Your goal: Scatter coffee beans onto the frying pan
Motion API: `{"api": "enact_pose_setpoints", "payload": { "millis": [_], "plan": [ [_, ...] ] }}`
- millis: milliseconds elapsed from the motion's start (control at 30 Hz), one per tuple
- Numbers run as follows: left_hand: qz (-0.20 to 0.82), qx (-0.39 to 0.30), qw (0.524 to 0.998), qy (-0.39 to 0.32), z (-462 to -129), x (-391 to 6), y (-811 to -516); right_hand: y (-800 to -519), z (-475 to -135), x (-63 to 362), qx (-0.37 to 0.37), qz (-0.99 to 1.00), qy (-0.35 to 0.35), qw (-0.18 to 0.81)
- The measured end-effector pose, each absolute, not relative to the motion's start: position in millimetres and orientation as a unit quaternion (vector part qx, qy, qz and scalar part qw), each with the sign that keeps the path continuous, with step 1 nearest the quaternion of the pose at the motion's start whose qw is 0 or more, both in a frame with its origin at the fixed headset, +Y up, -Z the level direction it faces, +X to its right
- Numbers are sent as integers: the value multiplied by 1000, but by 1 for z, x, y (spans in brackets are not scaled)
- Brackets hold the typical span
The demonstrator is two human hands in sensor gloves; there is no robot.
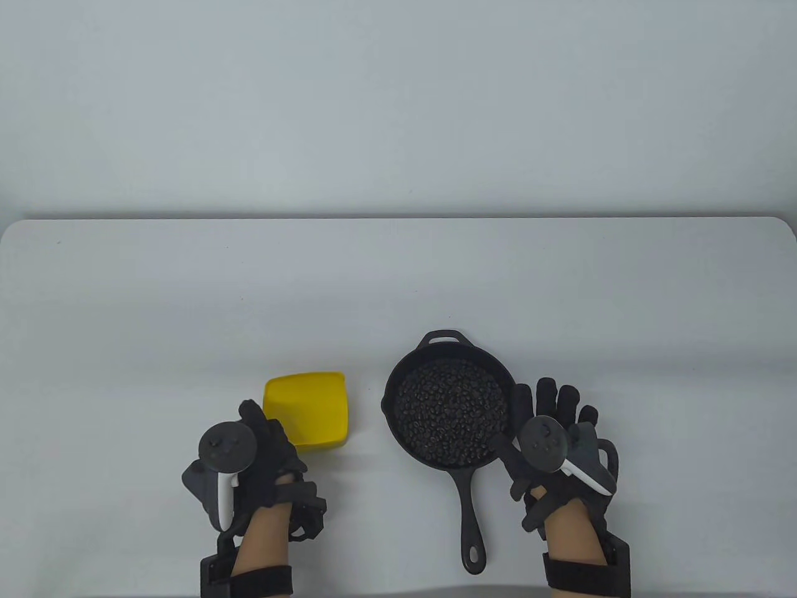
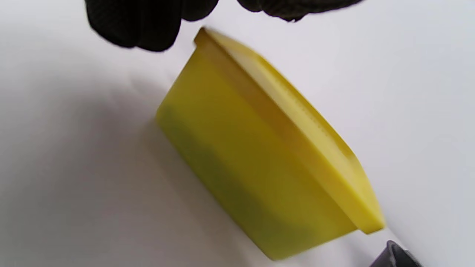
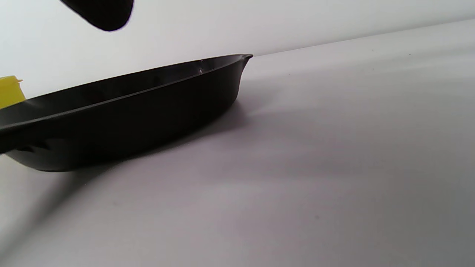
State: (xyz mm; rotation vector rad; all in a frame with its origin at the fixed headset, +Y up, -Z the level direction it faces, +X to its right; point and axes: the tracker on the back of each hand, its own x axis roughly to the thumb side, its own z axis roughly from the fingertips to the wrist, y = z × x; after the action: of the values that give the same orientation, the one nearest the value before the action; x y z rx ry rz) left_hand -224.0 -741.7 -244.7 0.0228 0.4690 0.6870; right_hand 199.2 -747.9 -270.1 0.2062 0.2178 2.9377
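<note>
A black cast-iron frying pan [image 1: 391, 398] stands on the white table, its bottom covered with coffee beans [image 1: 449, 411] and its handle [image 1: 472, 523] pointing at me. A yellow square container [image 1: 305, 408] stands to its left; I see no beans in it. My left hand [image 1: 273, 436] is beside the container's near-left side, and in the left wrist view its fingertips [image 2: 148, 26] hang apart from the container [image 2: 259, 155], holding nothing. My right hand [image 1: 526, 414] lies with fingers spread beside the pan's right rim, empty. The right wrist view shows the pan's wall [image 3: 130, 111].
The white table [image 1: 398, 280] stretches far behind the pan and container to its back edge. The yellow container peeks in at the left edge of the right wrist view [image 3: 9, 91]. The pan's edge shows at the bottom right of the left wrist view [image 2: 393, 256].
</note>
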Motion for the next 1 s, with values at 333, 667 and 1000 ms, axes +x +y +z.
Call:
{"api": "enact_pose_setpoints", "payload": {
  "millis": [333,667,1000],
  "plan": [
    [195,50,979,26,-241,-160,-724,-748,-269,196,77,990,76,95],
    [155,-23,987,26,-248,-144,-749,-749,-264,190,90,985,103,105],
    [165,-41,985,39,-251,-149,-754,-749,-263,182,101,984,107,99]
  ]
}}
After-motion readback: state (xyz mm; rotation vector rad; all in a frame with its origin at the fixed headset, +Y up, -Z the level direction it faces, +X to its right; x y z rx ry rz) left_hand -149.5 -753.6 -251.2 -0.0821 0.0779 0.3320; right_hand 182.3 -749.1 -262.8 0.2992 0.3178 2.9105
